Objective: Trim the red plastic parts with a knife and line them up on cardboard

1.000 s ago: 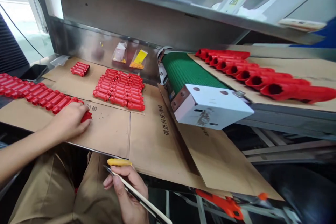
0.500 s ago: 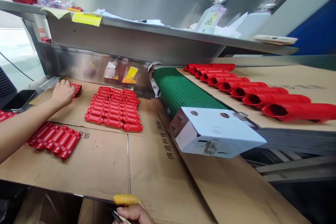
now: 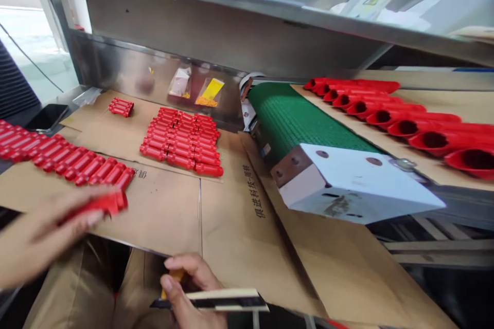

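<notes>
My left hand, blurred by motion, is closed around a red plastic tube over the cardboard's front edge. Just behind it lies a slanting row of similar red tubes, side by side. My right hand, at the bottom middle, is closed on a tool with a yellow-orange part between thumb and fingers. A flat cream-and-black bar sticks out to the right from the same grip; I cannot tell whether it joins the yellow part.
Stacked rows of red tubes and a small group lie on the cardboard. To the right, a green conveyor belt ends in a white metal block. Larger red tubes line the board beyond. A phone lies left.
My left hand has come from the small far group to the front edge, now holding a red tube. My right hand has risen into view and its tool has turned. The view has shifted left and down.
</notes>
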A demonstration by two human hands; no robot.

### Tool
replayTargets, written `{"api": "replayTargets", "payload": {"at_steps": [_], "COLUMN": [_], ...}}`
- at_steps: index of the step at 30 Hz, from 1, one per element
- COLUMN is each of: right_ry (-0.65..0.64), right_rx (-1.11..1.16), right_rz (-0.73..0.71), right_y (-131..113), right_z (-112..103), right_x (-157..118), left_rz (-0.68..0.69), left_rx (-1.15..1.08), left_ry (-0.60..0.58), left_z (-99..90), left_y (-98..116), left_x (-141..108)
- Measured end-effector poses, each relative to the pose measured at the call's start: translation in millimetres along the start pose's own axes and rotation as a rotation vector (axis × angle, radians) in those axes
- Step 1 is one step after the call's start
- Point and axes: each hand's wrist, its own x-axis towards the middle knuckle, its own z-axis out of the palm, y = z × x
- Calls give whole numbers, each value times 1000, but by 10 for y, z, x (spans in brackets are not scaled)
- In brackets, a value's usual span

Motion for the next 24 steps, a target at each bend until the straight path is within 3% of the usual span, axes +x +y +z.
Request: {"api": "replayTargets", "payload": {"at_steps": [1, 3, 5, 6, 8, 11, 13, 16, 20, 24], "right_ry": [-83, -218, -298, -325, -354, -297, -253, -219, -151, -135], "right_rx": [-28, -58, -73, -66, -26, 48, 47, -33, -228, -195], "right_rz": [0, 15, 58, 91, 178, 289, 284, 175, 12, 103], "right_y": [-49, -131, -161, -153, -96, 24, 82, 113, 125, 189], "right_z": [41, 114, 171, 195, 238, 299, 329, 334, 301, 320], "right_x": [23, 60, 60, 39, -45, -233, -350, -460, -508, -540], "left_rz": [-78, -235, -388, -449, -534, -650, -740, -810, -707, -536], "left_rx": [-121, -298, -453, -525, -644, -729, -760, -819, -800, -757], "left_ry": [-31, -216, -326, -326, -219, 23, 126, 174, 187, 259], "left_z": [128, 369, 544, 606, 696, 784, 823, 861, 884, 907], "left_y": [9, -1, -24, -30, -19, 71, 153, 219, 170, 142], "left_x": [-346, -884, -1196, -1284, -1377, -1448, -1490, -1538, -1570, -1582]}}
